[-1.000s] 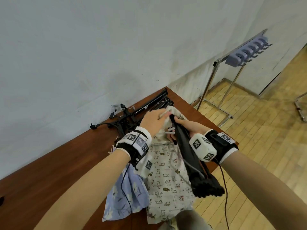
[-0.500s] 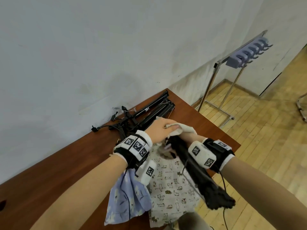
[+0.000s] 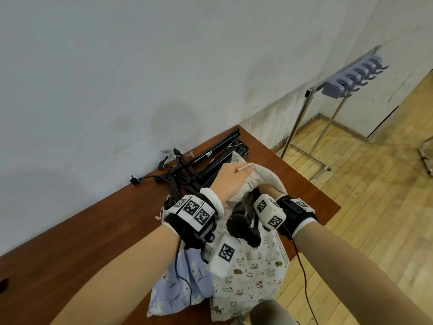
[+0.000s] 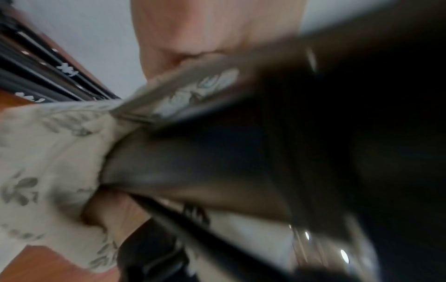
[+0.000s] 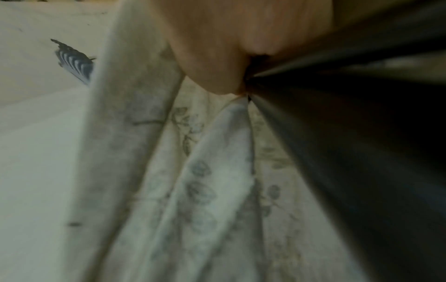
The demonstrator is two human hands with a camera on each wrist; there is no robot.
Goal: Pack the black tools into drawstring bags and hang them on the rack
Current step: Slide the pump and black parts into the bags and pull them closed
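My left hand [image 3: 242, 171] grips the rim of a cream leaf-print drawstring bag [image 3: 267, 178] and holds it over the top of a folded black tool [image 3: 243, 228]. The tool's thick end sticks out of the bag's mouth toward me. Half covered by the cloth, my right hand [image 3: 269, 190] holds the tool's shaft. In the right wrist view a finger [image 5: 217, 47] presses against the dark shaft [image 5: 362, 133] amid the bag's folds [image 5: 193, 171]. The left wrist view, blurred, shows the bag cloth [image 4: 48, 152] bunched round the tool [image 4: 241, 156]. Several more black tools [image 3: 206, 164] lie by the wall.
A cat-print bag [image 3: 255, 277] and a blue floral bag [image 3: 182, 285] lie on the brown table [image 3: 82, 242] under my wrists. A metal rack [image 3: 302, 118] with lilac hooks [image 3: 351, 77] stands on the wood floor to the right of the table's far corner.
The black tool has gone deeper into the cream bag. My left hand has drawn the bag's rim over the tool and my right hand.
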